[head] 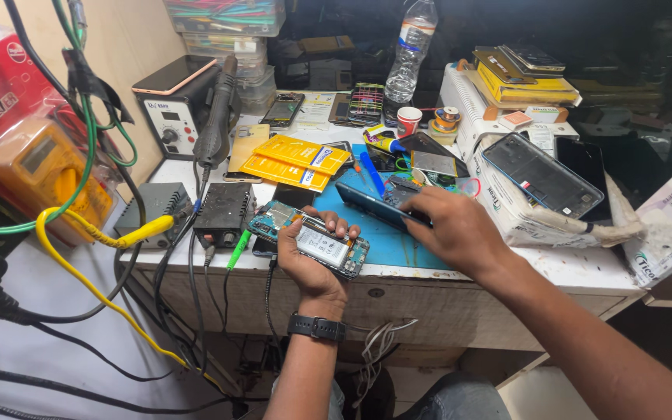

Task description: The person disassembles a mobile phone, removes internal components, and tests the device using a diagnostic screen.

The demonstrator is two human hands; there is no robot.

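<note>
Opened phone (316, 239) is gripped in left hand (310, 268); right hand (449, 225) pinches its back cover (371, 204) over the table (507, 268), seemingly mid-disassembly.

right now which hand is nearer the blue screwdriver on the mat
Right. The right hand sits on the blue mat just below-right of the blue screwdriver; the left hand holds the opened phone at the desk's front edge, farther away.

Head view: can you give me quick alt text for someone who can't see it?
A person's left hand holds an opened phone with its battery showing, while the right hand grips a dark phone panel over a blue mat. Tools, phone parts and yellow packets crowd the white workbench.
</note>
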